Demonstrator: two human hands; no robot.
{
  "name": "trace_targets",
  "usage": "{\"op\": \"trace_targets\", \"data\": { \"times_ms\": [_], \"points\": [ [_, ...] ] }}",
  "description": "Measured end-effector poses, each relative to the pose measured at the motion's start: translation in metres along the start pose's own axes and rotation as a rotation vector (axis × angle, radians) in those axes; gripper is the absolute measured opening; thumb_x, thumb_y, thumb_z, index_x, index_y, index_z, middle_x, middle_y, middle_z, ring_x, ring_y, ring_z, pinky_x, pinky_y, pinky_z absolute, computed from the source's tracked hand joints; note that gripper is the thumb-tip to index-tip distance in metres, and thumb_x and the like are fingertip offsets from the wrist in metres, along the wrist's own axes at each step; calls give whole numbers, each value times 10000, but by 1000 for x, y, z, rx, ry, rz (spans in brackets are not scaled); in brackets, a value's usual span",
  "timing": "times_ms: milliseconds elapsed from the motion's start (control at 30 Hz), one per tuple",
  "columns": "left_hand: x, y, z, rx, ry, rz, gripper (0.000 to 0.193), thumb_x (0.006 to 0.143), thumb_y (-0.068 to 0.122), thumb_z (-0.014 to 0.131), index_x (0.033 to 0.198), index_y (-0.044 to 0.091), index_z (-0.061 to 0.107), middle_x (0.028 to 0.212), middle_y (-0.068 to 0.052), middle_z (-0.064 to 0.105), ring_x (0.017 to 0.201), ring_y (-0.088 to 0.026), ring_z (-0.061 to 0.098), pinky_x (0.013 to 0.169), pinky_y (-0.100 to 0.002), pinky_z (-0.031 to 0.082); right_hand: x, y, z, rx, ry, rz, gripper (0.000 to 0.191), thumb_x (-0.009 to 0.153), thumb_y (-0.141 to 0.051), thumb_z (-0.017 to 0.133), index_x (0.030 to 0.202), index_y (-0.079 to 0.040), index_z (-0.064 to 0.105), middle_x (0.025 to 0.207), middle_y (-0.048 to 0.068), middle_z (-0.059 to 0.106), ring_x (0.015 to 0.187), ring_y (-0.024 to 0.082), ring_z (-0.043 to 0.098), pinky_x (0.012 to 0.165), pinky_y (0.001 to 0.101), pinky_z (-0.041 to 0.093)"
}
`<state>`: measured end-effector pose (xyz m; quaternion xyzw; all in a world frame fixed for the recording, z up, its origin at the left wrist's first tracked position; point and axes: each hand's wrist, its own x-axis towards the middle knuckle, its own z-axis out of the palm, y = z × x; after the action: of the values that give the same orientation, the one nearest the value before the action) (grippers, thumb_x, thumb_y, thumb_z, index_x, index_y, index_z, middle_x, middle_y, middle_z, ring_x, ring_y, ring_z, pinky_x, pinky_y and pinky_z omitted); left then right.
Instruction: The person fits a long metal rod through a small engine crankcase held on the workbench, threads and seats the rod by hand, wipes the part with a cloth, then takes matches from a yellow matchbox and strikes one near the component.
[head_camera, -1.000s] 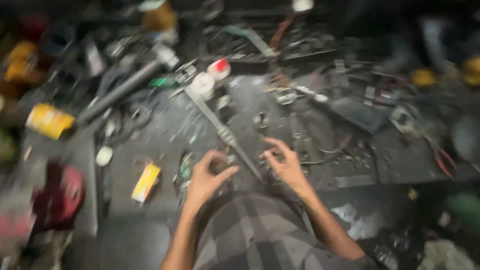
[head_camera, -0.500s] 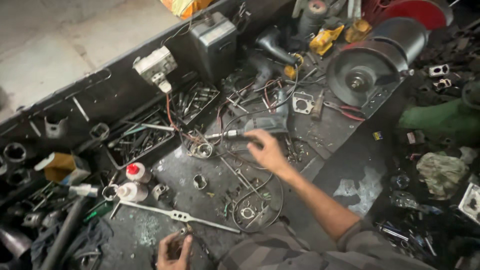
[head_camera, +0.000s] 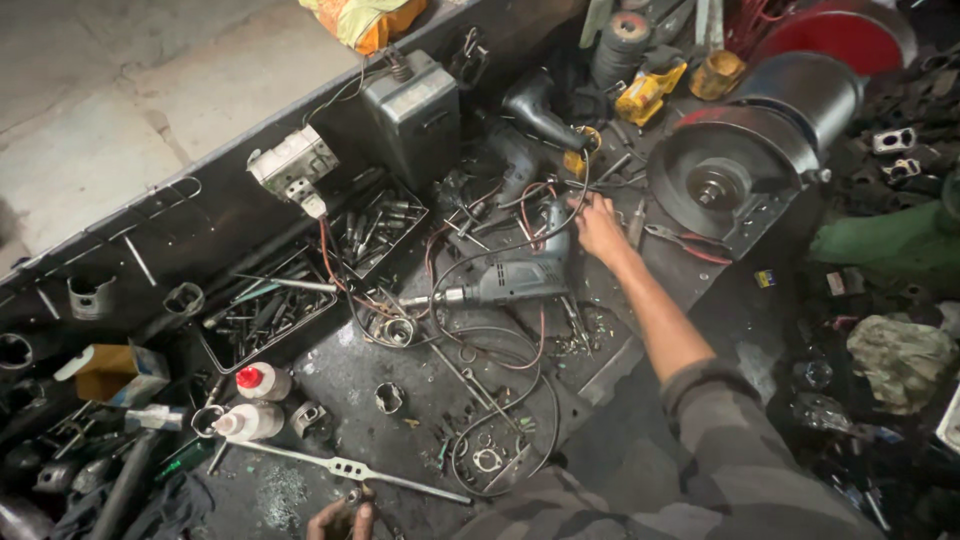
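My right hand (head_camera: 600, 228) reaches far over the black workbench (head_camera: 330, 370) and rests at the rear end of the grey electric drill (head_camera: 515, 278), just by its handle and cable; the fingers lie on the bench beside the handle, and I cannot tell whether they close on anything or only touch. My left hand (head_camera: 340, 518) is low at the near edge, the fingers curled around a small dark piece, but I cannot see what it is or how firm the grip is. The drill lies on its side in the middle of the bench, among loose wires (head_camera: 500, 370), screws and small rings. Its long axis goes nearly across the bench, a little tilted: the chuck (head_camera: 455, 295) and bit point toward my left, to the metal tray of bits (head_camera: 265, 310), and the handle end points toward the bench grinder (head_camera: 720, 180) on my right. I judge the work is at an early point: the drill is not lifted and its cable is still tangled on the bench. A long flat wrench (head_camera: 350, 468) lies near my left hand, untouched.
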<state>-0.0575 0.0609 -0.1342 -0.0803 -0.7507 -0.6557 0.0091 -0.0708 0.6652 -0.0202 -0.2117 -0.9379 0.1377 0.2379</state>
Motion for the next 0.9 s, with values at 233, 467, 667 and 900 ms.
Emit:
{"op": "trace_targets", "data": {
  "times_ms": [233,467,667,900],
  "points": [
    [-8,-5,-8,-71,-37,-119,349,859,50,730,1149,16,538,1014,-172,774,809,-166,749,536,-261,569,19,5,7,-215,-186,-73,538,808,54,626,1308,-141,664,1360,126,607,1250,404,539,1050,478,505],
    [-22,-16,-30,-27,62,-311,384,840,91,743,1159,23,540,973,-154,779,752,-183,759,489,-289,578,-15,33,-3,-200,-297,-176,539,639,77,715,1138,-128,697,1260,118,608,1286,437,462,991,505,485],
    [-24,22,-10,-84,112,-413,376,833,49,776,1168,12,610,1050,-141,762,865,-157,714,571,-270,543,-33,44,-34,149,-56,-229,431,640,156,631,1002,-77,631,1274,106,614,1280,357,516,1099,462,463],
    [-1,88,12,-233,-65,-268,307,863,37,751,1138,9,619,1094,-114,769,1004,-140,724,818,-246,582,-44,-47,-91,1178,184,-91,105,1082,-39,534,1169,-95,516,942,65,577,868,241,604,912,423,551]
  ]
}}
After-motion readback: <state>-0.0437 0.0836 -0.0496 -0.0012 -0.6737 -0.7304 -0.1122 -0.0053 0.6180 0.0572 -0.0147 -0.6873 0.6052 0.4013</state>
